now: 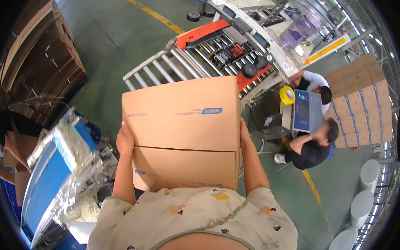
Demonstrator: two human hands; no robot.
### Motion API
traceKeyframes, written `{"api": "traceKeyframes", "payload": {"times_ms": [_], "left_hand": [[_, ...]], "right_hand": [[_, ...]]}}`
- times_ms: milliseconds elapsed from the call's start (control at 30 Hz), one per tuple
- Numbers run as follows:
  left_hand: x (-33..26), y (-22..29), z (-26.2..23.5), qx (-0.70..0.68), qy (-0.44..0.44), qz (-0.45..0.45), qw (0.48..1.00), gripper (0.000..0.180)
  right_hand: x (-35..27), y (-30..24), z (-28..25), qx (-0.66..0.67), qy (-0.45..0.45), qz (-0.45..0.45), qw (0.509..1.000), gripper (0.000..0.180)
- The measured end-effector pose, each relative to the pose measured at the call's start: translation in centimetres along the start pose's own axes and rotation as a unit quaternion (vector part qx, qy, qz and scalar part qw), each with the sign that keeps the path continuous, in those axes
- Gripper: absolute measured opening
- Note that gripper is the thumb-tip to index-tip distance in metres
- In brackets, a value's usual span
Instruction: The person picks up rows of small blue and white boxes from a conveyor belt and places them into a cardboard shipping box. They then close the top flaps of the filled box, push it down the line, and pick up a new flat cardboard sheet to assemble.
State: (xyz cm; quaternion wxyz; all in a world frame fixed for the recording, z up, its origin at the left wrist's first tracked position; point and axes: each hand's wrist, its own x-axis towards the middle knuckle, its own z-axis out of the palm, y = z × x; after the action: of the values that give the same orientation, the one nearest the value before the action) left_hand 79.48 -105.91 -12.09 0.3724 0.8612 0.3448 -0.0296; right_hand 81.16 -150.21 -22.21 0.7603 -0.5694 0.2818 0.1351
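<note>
A brown cardboard box [184, 133] is held at chest height between both hands, in front of a roller conveyor [203, 58]. The left hand [125, 140] presses flat against its left side, fingers together; the right hand [244, 135] presses its right side, fingers hidden behind the edge. Two seated people [313, 134] work at a laptop [307, 111] to the right.

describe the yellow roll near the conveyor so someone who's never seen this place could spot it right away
Start at the roller conveyor that runs across the top of the view, beyond the cardboard box held between the left hand and right hand. At its right end, beside a tilted screen, sits the tape roll. It is the only bright yellow ring there.
</note>
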Motion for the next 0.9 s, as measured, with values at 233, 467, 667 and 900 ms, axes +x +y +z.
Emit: {"api": "traceKeyframes", "payload": {"times_ms": [233, 467, 667, 900], "left_hand": [[7.3, 3.1, 3.4, -0.004, 0.125, -0.073, 0.989, 0.058], [10.2, 11.8, 9.5, 0.054, 0.191, -0.112, 0.974, 0.047], [10.3, 12.5, 10.8, -0.202, 0.064, 0.023, 0.977, 0.049], [11.3, 16.2, 12.3, -0.373, 0.031, 0.059, 0.925, 0.063]], "right_hand": [[21.5, -9.8, 11.3, -0.086, -0.196, 0.085, 0.973, 0.061], [23.6, -22.9, 16.9, -0.188, -0.365, 0.156, 0.898, 0.058], [14.8, -20.0, 21.2, -0.634, -0.161, -0.521, 0.548, 0.056], [18.3, -21.6, 21.4, -0.659, -0.163, -0.479, 0.556, 0.058]]}}
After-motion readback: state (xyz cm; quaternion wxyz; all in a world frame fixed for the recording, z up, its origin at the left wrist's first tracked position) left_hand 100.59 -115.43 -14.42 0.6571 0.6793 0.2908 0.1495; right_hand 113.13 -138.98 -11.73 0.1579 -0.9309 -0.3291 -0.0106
